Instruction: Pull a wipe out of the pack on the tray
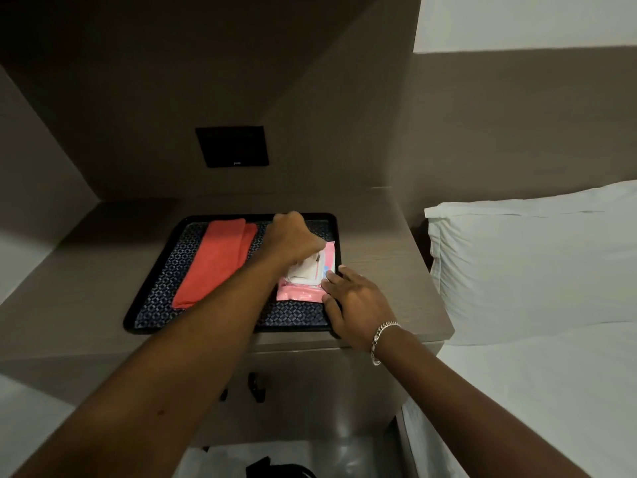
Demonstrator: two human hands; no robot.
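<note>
From the head camera, looking down, a soft pink plastic pack of wet wipes [303, 277] lay on the right side of a black tray with a blue patterned mat [162, 281]. The pack's long side ran away from the person, toward the wall.

The left hand [293, 239] reached across from the left and sat right over the top of the pack. Its fingers were curled down and seemed to pinch the white wipe [303, 269] sticking out of the opening — the fingertips themselves were hidden under the hand, so the grip could not be seen fully.

The right hand [351, 301] was at the pack's near right corner. Its fingers were mostly straight and spread, with the tips touching the pack's edge and the tray rim, as if to keep the pack still. A silver chain bracelet [382, 339] hung on that wrist. Both hands were at the pack, the left on top and the right beside it.

A folded orange-red cloth [213, 260] lay on the left part of the tray, well apart from the pack.

The tray sat on a grey-brown bedside cabinet [386, 243] in a dim corner. A dark square wall plate [232, 146] was on the wall behind — and a white pillow [531, 257] lay on the bed to the right.
</note>
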